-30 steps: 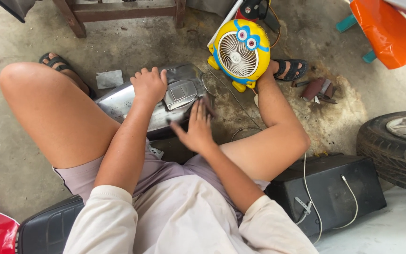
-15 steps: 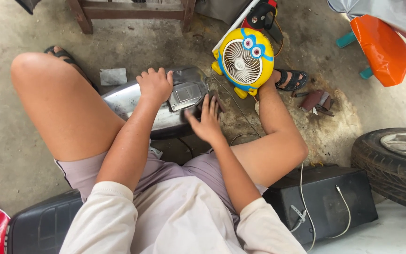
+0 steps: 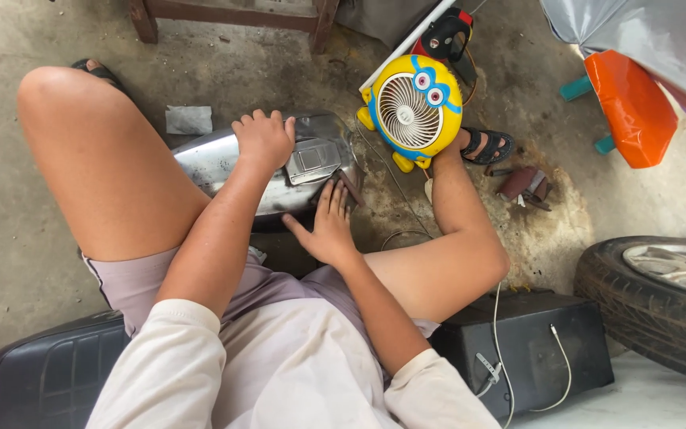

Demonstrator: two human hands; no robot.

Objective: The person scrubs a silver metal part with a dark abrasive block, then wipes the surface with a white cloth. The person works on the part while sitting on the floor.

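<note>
1. The person sits low on the concrete floor (image 3: 9,238) with both knees wide apart, so the work lies between the legs, close to the body and easy to press on.
2. The thing under the hands is a bare metal tank (image 3: 216,163), long and rounded, which lies on its side on the floor.
3. The left hand (image 3: 263,139) rests on top of the tank with the fingers curled over its upper edge; I think it keeps the round shell from rolling.
4. The right hand (image 3: 329,226) is flat and spread, fingers together, and presses a small dark pad (image 3: 349,191) against the near end of the tank. What the pad is, I cannot tell.
5. Just beyond the right hand stands a small yellow fan (image 3: 410,111), turned toward the person, probably for cool air.
6. Far to the right of the hands lies a car tyre (image 3: 637,306), and nearer the right elbow a black box (image 3: 533,349) with white cables.
</note>
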